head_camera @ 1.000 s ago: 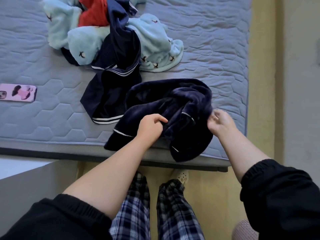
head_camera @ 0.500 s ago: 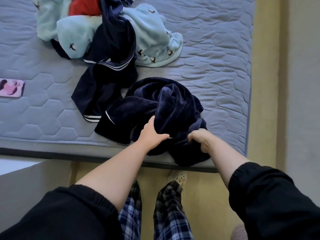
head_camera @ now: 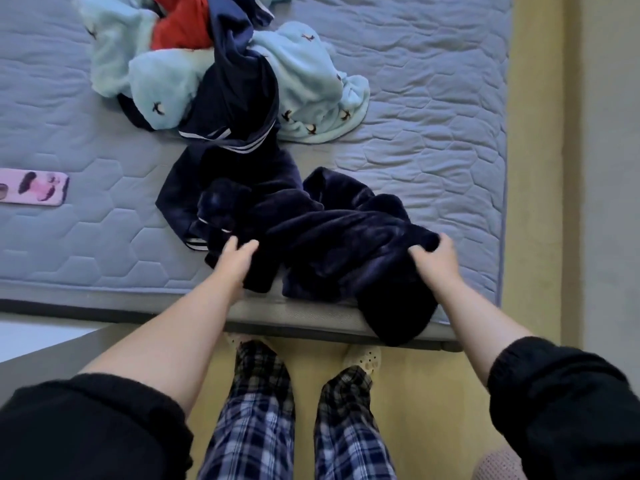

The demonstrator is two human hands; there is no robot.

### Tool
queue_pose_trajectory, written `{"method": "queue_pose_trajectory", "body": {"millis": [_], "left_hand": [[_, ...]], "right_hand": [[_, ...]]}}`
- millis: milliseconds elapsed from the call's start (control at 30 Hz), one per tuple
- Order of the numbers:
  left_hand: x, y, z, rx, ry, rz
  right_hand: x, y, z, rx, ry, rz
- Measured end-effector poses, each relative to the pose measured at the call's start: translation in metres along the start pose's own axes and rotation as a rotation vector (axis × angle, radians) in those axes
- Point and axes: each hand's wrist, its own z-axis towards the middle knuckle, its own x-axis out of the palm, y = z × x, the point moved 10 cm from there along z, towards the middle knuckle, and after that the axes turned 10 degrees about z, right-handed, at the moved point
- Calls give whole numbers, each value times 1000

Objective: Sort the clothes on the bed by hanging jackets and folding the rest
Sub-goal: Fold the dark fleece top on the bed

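- Since half a second back: the hands, then close together over a bunched mound, are now spread wide apart, and the navy fleece garment [head_camera: 339, 237] is drawn out long between them.
- Garment's long axis runs left to right, roughly along the near edge of the mattress [head_camera: 433, 98]. Its left end lies by the left hand and its right end by the right hand. A lobe on the right side hangs over the bed edge towards the floor.
- Right hand [head_camera: 437, 261]: fingers curled into the fabric, gripping the garment's right end, knuckles up.
- Left hand [head_camera: 239, 258]: on the garment's left end, fingers reaching forward and motion-blurred. Cannot tell whether it pinches the cloth or only touches it.
- Count, near zone: one navy fleece garment, two hands on it.
- Count, heap further back on the mattress:
  - one navy garment with white stripes [head_camera: 235, 109], its lower part touching the fleece one;
  - one red garment [head_camera: 180, 29];
  - pale blue fleece [head_camera: 304, 74] with small dark motifs. Cannot tell if it is one piece or two.
- One pink phone [head_camera: 33, 187] lies flat at the left, well apart from the clothes.
- Below the bed edge: plaid trousers [head_camera: 256, 410], two pale slippers, yellow floor.
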Motion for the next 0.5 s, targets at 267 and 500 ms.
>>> {"method": "queue_pose_trajectory", "body": {"millis": [267, 500], "left_hand": [[69, -11, -9, 204, 219, 460], [69, 8, -4, 316, 334, 577]], "right_hand": [[124, 26, -24, -585, 250, -1206], [143, 59, 4, -17, 547, -75]]}}
